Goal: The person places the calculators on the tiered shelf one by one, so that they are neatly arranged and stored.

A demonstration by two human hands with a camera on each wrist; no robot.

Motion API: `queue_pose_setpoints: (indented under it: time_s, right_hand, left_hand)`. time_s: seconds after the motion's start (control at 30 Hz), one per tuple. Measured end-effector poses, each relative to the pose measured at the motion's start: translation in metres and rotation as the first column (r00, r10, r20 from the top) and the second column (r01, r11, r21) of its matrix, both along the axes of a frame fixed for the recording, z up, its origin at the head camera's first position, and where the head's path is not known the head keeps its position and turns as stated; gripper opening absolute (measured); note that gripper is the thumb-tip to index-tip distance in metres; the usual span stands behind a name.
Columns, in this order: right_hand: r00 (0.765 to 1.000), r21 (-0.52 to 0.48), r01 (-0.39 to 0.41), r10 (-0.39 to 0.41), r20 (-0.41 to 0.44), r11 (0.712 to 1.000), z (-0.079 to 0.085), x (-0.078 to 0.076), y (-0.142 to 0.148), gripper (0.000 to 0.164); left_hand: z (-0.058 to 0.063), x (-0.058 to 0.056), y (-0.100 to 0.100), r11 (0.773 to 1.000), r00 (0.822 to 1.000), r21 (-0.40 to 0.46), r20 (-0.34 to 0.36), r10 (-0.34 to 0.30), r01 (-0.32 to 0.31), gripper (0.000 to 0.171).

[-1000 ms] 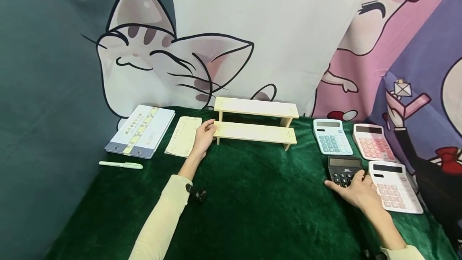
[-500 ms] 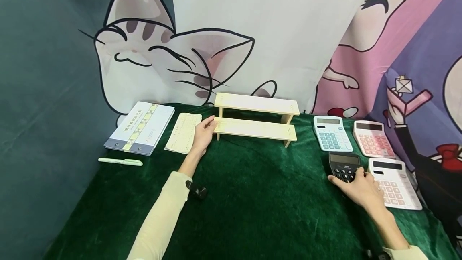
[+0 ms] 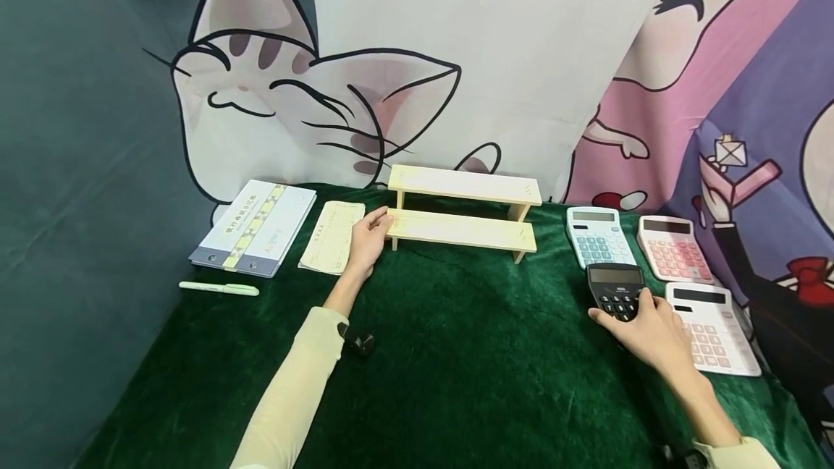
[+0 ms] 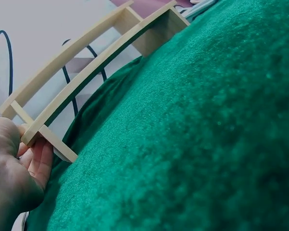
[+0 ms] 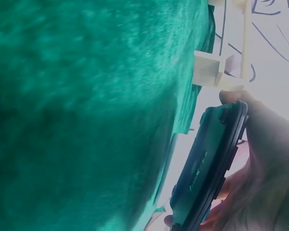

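A two-tier wooden shelf (image 3: pixel 461 229) stands at the back middle. My left hand (image 3: pixel 368 241) pinches the left end of its lower board, fingers underneath in the left wrist view, where the hand (image 4: pixel 14 166) appears at lower left. At the right, my right hand (image 3: pixel 654 331) grips a black calculator (image 3: pixel 615 277) by its sides, thumb on the left edge. The right wrist view shows this calculator (image 5: pixel 209 163) tilted and raised off the cloth, its underside visible. In the head view it overlaps the lower edge of a blue calculator (image 3: pixel 599 237).
A pink calculator (image 3: pixel 675 248) and a larger white calculator (image 3: pixel 713 331) lie at the right. Left of the shelf are a yellowish paper pad (image 3: pixel 332 237), a white-and-grey binder (image 3: pixel 254 230) and a pale green pen (image 3: pixel 218 288). Green cloth (image 3: pixel 469 382) covers the table.
The right hand has lifted the black calculator from beside the white one and moved it slightly back and left. The left hand has stayed at the shelf's end.
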State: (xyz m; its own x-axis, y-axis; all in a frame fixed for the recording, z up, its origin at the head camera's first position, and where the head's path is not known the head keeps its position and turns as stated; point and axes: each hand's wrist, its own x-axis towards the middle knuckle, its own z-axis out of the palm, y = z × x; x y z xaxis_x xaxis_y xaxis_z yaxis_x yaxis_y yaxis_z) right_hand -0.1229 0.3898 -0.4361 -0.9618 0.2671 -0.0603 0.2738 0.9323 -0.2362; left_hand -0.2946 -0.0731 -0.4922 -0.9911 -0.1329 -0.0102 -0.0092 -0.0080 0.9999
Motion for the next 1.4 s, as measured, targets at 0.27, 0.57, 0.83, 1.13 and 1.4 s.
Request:
queue_pose_setpoints:
  time_s: [0.27, 0.57, 0.83, 1.13, 1.4]
  right_hand:
    - [0.997, 0.022, -0.049, 0.05, -0.052, 0.999, 0.012, -0.011, -0.011, 0.118]
    - [0.994, 0.021, -0.079, 0.08, -0.07, 0.997, 0.02, -0.024, -0.025, 0.119]
    - [0.987, 0.019, -0.127, 0.128, -0.093, 0.992, 0.028, -0.035, -0.044, 0.115]
    - [0.97, 0.026, -0.196, 0.198, -0.14, 0.98, 0.038, -0.047, -0.067, 0.112]
    - [0.954, 0.023, -0.253, 0.254, -0.161, 0.967, 0.05, -0.061, -0.091, 0.106]
  left_hand:
    - [0.0, 0.001, 0.0, 1.0, 1.0, -0.004, -0.012, 0.007, -0.007, 0.043]
    - [0.003, 0.0, 0.002, 0.999, 1.0, 0.031, -0.01, -0.03, 0.03, 0.044]
    - [0.009, 0.003, -0.001, 0.998, 0.999, 0.024, 0.014, -0.05, 0.049, 0.044]
    - [0.001, 0.001, -0.002, 0.998, 0.998, 0.023, 0.02, -0.053, 0.053, 0.047]
    - [0.0, 0.003, -0.001, 0.999, 0.999, 0.015, -0.008, -0.031, 0.031, 0.045]
